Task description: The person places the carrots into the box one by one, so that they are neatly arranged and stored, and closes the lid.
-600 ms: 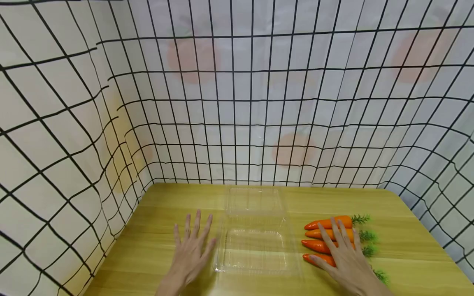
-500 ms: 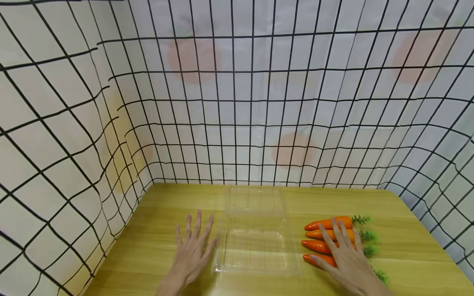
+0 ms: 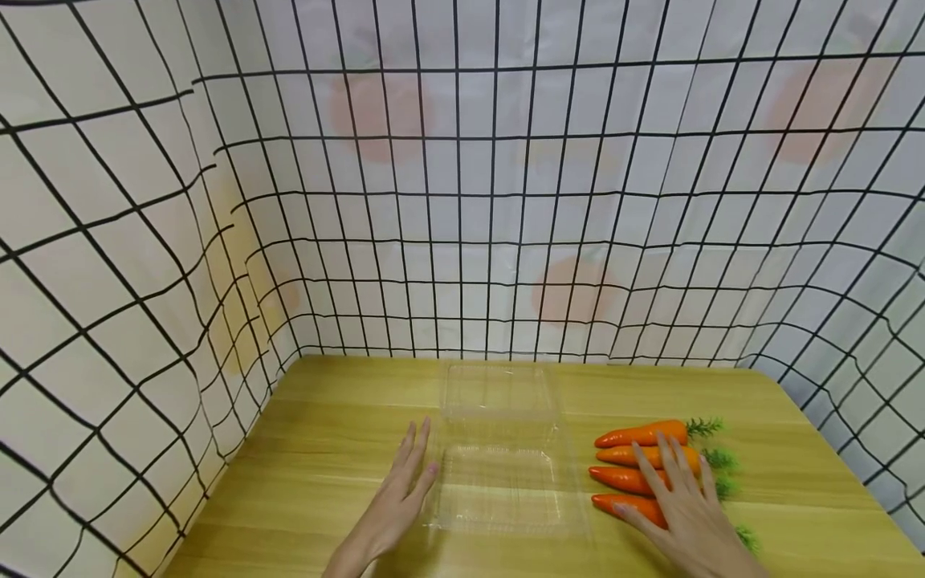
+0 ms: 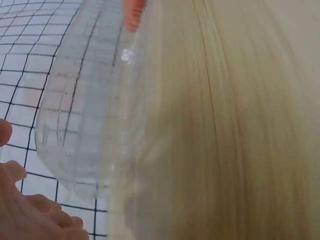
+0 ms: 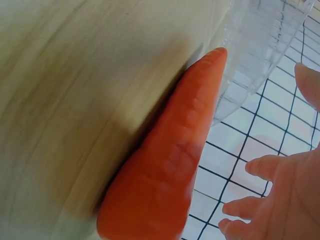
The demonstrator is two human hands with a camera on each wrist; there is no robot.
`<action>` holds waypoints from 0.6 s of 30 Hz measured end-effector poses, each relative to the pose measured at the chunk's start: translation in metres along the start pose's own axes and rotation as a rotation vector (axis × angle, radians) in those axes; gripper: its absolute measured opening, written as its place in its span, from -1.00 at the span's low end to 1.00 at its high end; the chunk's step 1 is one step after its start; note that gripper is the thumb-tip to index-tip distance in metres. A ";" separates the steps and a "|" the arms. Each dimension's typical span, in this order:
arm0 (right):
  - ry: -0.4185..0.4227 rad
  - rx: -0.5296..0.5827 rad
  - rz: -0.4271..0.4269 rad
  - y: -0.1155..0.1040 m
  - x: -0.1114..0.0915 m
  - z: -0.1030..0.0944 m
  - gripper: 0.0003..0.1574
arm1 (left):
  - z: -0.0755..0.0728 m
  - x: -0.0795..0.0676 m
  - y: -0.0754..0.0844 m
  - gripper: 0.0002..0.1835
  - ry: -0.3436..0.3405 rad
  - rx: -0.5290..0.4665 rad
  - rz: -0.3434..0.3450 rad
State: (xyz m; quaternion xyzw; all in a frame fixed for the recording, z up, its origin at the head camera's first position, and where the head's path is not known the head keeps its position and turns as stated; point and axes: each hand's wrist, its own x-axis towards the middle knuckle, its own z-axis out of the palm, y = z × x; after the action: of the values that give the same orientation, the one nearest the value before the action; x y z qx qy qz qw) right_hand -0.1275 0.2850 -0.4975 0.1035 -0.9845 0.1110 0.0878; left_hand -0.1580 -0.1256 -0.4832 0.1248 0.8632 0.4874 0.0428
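A clear plastic clamshell box (image 3: 499,526) lies unfolded on the table, its lid (image 3: 495,369) toward the back. Just left of the box is my left hand (image 3: 390,502), fingers extended and turned on its side, fingertips right at the box's left edge. Several orange carrots (image 3: 627,479) with green tops lie in a row at the right, tips pointing left. Over them spreads my right hand (image 3: 686,514), fingers apart and covering part of the lower ones. In the right wrist view, the nearest carrot (image 5: 165,165) shows large, with the right hand (image 5: 280,195) above it, not gripping.
A wood-grain table (image 3: 347,385) carries everything. Black-gridded white cloth walls (image 3: 470,201) with faint fruit prints stand at the back and both sides, close behind the table's far edge.
My left hand has turned onto its side and moved right, up to the box's edge. My right hand has shifted slightly down and right over the carrots. Box and carrots stay put.
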 end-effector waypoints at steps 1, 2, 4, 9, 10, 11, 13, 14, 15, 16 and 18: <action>-0.001 0.008 0.002 0.001 -0.001 0.000 0.11 | 0.001 0.000 0.000 -0.31 -0.004 -0.033 -0.002; 0.001 0.019 0.004 0.001 -0.002 0.000 0.10 | 0.002 0.001 0.000 -0.31 -0.006 -0.066 -0.001; 0.001 0.030 0.007 0.003 -0.003 -0.001 0.09 | 0.004 0.002 -0.001 -0.30 -0.011 -0.124 -0.001; 0.008 0.039 -0.006 0.010 -0.004 -0.003 0.11 | 0.008 0.003 -0.003 -0.27 -0.028 -0.253 -0.007; 0.003 0.043 -0.004 0.011 -0.005 -0.004 0.11 | 0.009 0.003 -0.004 -0.26 -0.034 -0.273 -0.012; -0.004 0.049 -0.003 0.013 -0.005 -0.005 0.10 | 0.009 0.002 -0.004 -0.26 -0.043 -0.293 -0.021; -0.022 0.073 0.006 0.016 -0.006 -0.008 0.08 | 0.010 0.002 -0.005 -0.25 -0.064 -0.326 -0.033; -0.030 0.084 0.009 0.018 -0.007 -0.009 0.07 | 0.011 0.002 -0.006 -0.25 -0.076 -0.335 -0.036; -0.041 0.091 0.015 0.019 -0.008 -0.010 0.06 | 0.012 0.002 -0.007 -0.25 -0.087 -0.342 -0.036; -0.048 0.096 0.019 0.021 -0.008 -0.010 0.06 | 0.013 0.003 -0.008 -0.25 -0.096 -0.351 -0.031; -0.047 0.105 0.016 0.026 -0.010 -0.011 0.05 | 0.014 0.004 -0.009 -0.25 -0.111 -0.361 -0.015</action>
State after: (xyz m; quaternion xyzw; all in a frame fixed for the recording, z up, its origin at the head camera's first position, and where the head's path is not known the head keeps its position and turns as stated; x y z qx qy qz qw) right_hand -0.1225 0.3137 -0.4943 0.1026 -0.9799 0.1610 0.0582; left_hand -0.1605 -0.1176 -0.4985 0.1354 0.7590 0.6263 0.1156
